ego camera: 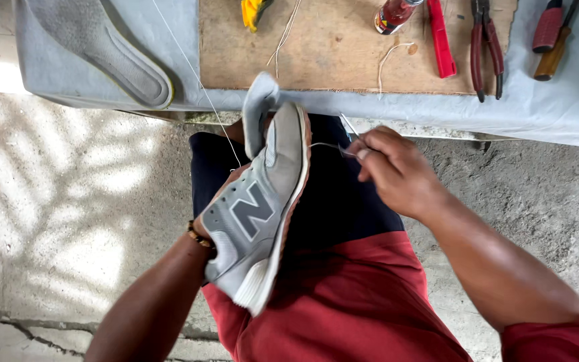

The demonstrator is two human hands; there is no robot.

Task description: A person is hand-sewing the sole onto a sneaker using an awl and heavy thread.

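A grey sneaker (256, 208) with a brown-edged sole lies tilted on its side over my lap, toe toward the table. My left hand (204, 234) grips it from underneath and is mostly hidden behind the shoe; a beaded bracelet shows at the wrist. My right hand (391, 166) is pinched on a thin metal needle tool (350, 127) just right of the sole, with white thread (326, 146) running from the sole to the fingers. Another thread strand (196, 77) rises from the shoe up across the table.
A grey-covered table (557, 107) holds a wooden board (330, 53), a grey insole (102, 47), pliers (485, 40), a red flat tool (440, 40), a small bottle (393, 15), red and wooden tool handles (551, 33) and a yellow object (252, 12). Concrete floor lies to both sides.
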